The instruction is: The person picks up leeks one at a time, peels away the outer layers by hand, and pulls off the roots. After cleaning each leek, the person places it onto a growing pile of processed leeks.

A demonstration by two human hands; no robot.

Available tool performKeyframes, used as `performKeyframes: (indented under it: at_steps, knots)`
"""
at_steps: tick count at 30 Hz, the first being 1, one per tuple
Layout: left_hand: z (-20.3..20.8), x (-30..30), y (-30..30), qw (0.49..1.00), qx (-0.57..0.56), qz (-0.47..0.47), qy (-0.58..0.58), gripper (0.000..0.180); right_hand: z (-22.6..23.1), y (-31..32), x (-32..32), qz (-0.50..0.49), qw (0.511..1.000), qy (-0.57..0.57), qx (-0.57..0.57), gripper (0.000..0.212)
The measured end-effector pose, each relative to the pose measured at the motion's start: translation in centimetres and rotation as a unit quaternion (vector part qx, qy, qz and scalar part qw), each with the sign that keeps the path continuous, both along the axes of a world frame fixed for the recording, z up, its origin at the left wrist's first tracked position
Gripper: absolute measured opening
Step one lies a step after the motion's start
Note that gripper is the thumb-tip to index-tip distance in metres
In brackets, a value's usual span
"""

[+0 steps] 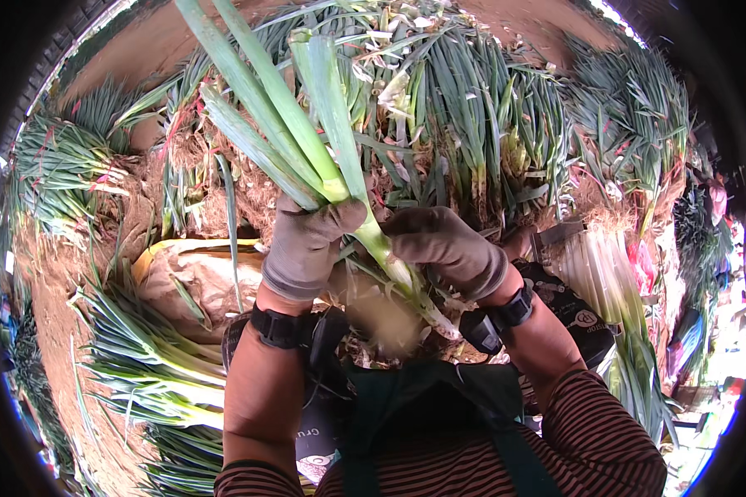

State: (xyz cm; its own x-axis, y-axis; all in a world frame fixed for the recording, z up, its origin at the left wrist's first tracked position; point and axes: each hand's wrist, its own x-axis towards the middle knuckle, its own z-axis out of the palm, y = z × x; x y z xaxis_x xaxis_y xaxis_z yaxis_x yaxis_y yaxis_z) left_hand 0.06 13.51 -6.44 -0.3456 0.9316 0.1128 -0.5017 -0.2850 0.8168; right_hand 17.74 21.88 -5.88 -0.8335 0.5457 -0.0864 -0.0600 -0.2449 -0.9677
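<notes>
Leek (307, 141) leaf tips run out past top edge, above left hand (307, 244). Stalk's root end, below right hand (448, 248), is blurred; can't tell roots from dirt. Stalk section under both palms hidden by gloves. Bunches far right of right hand too small and smeared at rim to make out.

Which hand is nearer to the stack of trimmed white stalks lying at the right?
Right. The right hand grips the leek beside that stack; the left hand is farther away.
</notes>
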Motion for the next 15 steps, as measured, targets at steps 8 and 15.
performKeyframes:
  at_steps: [8,15]
  knots:
    - [0.4,-0.2,-0.5,0.986,0.079,-0.136,-0.053,0.057,-2.0,-0.6,0.4,0.057,0.997,-0.042,-0.015,0.033]
    - [0.8,1.6,-1.0,0.977,-0.021,-0.212,-0.011,0.044,-4.8,0.2,0.7,0.211,0.967,-0.107,-0.098,0.017]
